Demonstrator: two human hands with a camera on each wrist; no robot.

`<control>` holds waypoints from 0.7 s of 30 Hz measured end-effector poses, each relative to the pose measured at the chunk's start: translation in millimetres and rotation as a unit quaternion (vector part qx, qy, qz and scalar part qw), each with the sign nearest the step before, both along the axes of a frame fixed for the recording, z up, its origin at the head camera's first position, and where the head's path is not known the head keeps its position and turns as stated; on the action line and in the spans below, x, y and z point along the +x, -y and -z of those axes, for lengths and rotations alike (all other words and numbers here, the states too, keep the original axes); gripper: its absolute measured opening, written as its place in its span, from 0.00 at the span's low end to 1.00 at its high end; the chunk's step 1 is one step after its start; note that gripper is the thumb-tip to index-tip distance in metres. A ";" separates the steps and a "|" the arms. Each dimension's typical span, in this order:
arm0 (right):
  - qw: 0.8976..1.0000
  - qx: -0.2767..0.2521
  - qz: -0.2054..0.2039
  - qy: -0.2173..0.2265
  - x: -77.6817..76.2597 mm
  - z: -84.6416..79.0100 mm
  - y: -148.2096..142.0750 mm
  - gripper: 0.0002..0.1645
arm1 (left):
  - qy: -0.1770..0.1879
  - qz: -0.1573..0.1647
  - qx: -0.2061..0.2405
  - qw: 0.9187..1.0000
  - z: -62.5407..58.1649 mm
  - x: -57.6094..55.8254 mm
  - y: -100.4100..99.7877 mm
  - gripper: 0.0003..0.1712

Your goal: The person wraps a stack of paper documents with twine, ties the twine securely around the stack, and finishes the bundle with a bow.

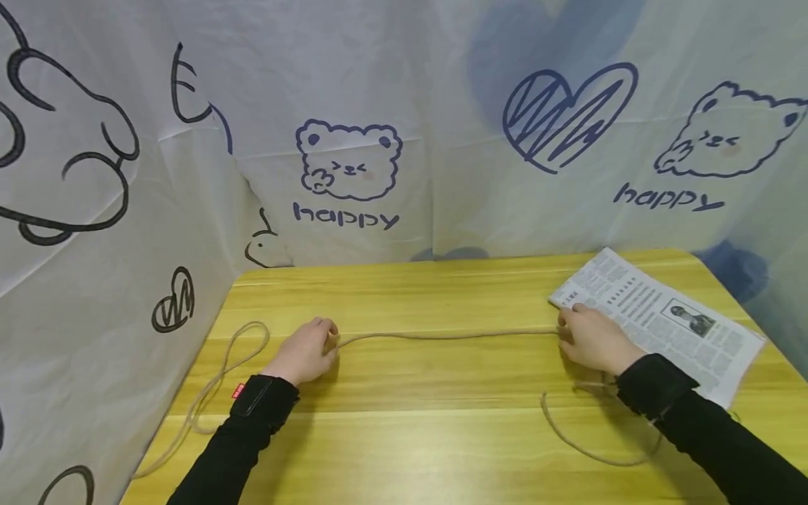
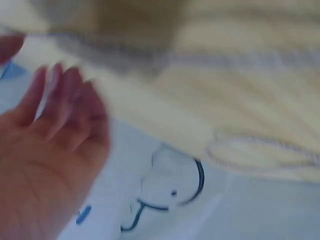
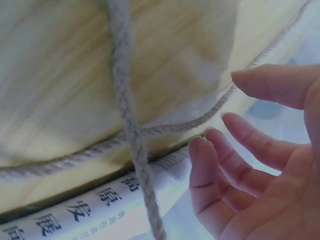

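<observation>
A thin beige rope [image 1: 442,337] stretches nearly straight across the yellow wooden table between the two hands. My left hand [image 1: 306,354] is beside the left end of this stretch, fingers loosely bent; in the blurred left wrist view its thumb and fingers stand apart, near the rope [image 2: 240,60]. At the other end is my right hand [image 1: 596,340], by the edge of a folded newspaper [image 1: 669,315]. In the right wrist view, thumb and fingers are spread, with the rope [image 3: 172,129] passing behind the gap, not pinched. A second strand crosses over it there.
More rope loops lie at the table's left edge, and a curved rope end lies at the front right, partly under the right forearm. White cloth [image 1: 429,91] with drawings hangs behind and left of the yellow table [image 1: 404,442].
</observation>
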State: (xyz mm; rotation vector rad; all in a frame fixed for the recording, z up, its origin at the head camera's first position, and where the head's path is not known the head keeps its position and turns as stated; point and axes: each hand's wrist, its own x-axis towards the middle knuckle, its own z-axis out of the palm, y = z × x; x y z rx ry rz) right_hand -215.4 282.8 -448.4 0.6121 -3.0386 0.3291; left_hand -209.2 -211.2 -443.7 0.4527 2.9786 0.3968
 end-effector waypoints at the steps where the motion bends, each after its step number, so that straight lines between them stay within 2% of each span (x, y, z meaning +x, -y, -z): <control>1: 1.000 0.002 -0.001 0.001 -0.4 0.9 -0.7 0.14 | 0.012 -0.003 -0.013 1.000 -3.2 1.2 3.1 0.16; 4: 1.000 0.005 -0.003 0.001 -2.1 4.7 -2.8 0.09 | 0.046 -0.019 -0.043 0.998 -7.4 5.0 9.8 0.13; 6: 1.000 0.003 -0.004 -0.003 -3.5 7.3 -4.0 0.06 | 0.050 -0.025 -0.048 0.997 -6.0 6.1 10.9 0.09; 14: 1.000 -0.010 -0.001 0.003 -6.5 11.3 -7.6 0.03 | -0.008 -0.014 -0.012 1.000 7.9 0.3 3.7 0.05; 21: 1.000 -0.007 0.020 0.016 -5.3 7.2 -12.7 0.03 | -0.013 -0.024 -0.025 0.999 5.5 -0.1 9.7 0.07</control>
